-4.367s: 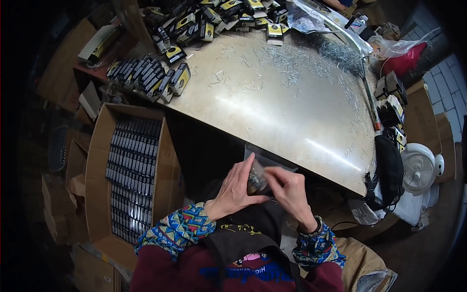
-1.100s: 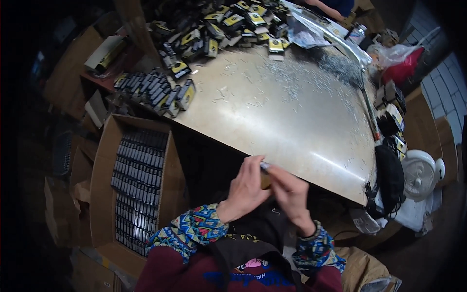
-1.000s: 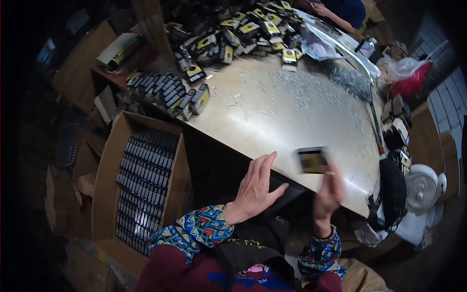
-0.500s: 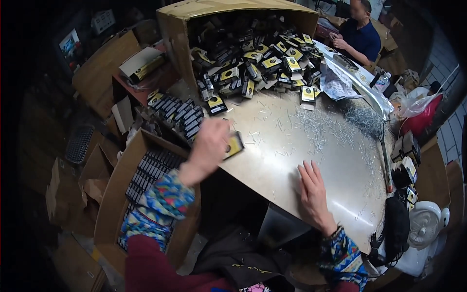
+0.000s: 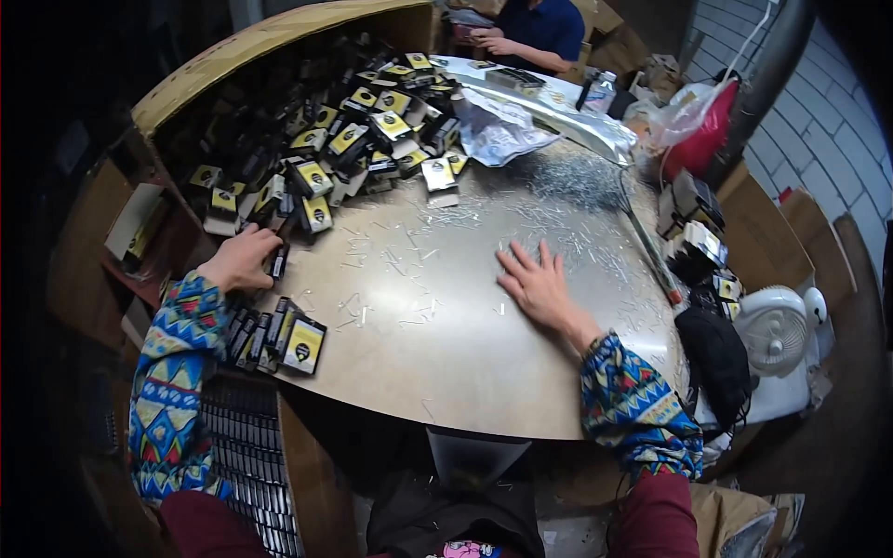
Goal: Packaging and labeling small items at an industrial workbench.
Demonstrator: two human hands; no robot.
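Note:
My left hand point(image 5: 244, 259) is at the table's left side, its fingers curled over a small black box point(image 5: 279, 263) beside the big heap. Part of that box is hidden under the fingers. Nearer to me, several black boxes point(image 5: 249, 337) stand in a row, and one box with a yellow label point(image 5: 303, 345) leans at the row's right end. My right hand point(image 5: 539, 286) lies palm down on the tabletop point(image 5: 400, 372) with fingers spread, holding nothing. Thin metal pins point(image 5: 567, 181) are heaped beyond it and scattered over the metal surface.
A large carton point(image 5: 279, 26) on its side spills black-and-yellow boxes point(image 5: 349, 139) at the back left. Below the left edge stands a carton packed with boxes point(image 5: 244, 446). At right are a white fan point(image 5: 778, 330) and a black bag point(image 5: 714, 358). Another person point(image 5: 535, 37) sits across.
The view has swung to the right. My left hand has left the yellow-labelled box at the table edge and reached the boxes by the heap. My right hand has moved farther in, fingers spreading.

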